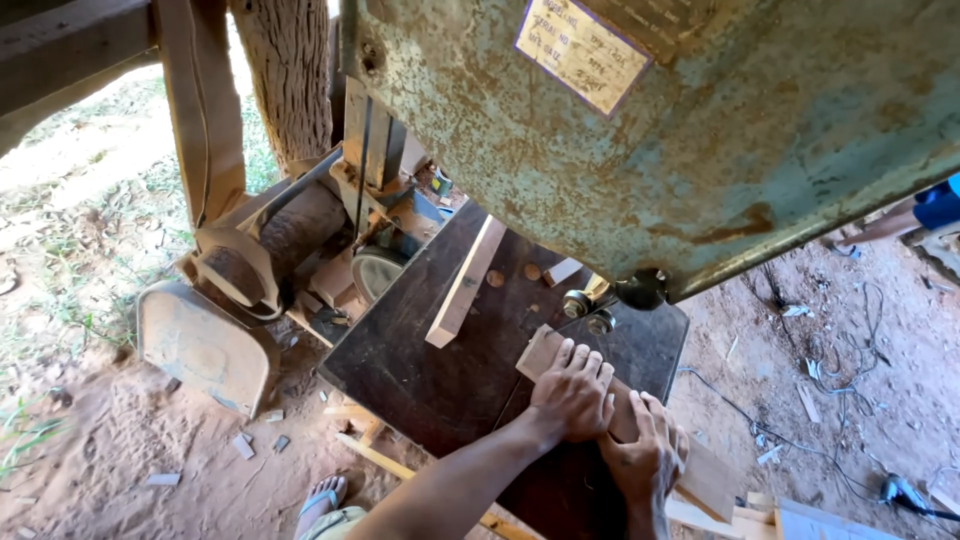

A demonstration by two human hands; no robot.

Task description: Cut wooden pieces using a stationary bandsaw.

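Above and beyond both hands looms the saw housing (720,130), a big rusted green metal cover with a pale label; under it, just past the fingertips, hang the blade guide rollers (588,312). The dark table (420,370) spreads beneath the hands and away to their left; on it, well to the left of the left hand, lies a pale wood strip (466,282), one end pointing away from the person; beyond the fingertips, near the rollers, sit two small offcuts (563,270). Further left of the table stand a motor and belt guard (250,260) and a tree trunk (290,70); red dirt with wood scraps lies all around, and cables (830,360) trail on the ground to the right of the right hand. A sandalled foot (322,497) shows below the left forearm.

The board (545,350) lies flat on the table, slanting from the rollers back toward the person; the left hand (572,395) presses on it palm down, fingers spread flat, gripping nothing; the right hand (645,455) lies just beside and touching it, nearer the person, palm down with fingers curled over the board's right edge.
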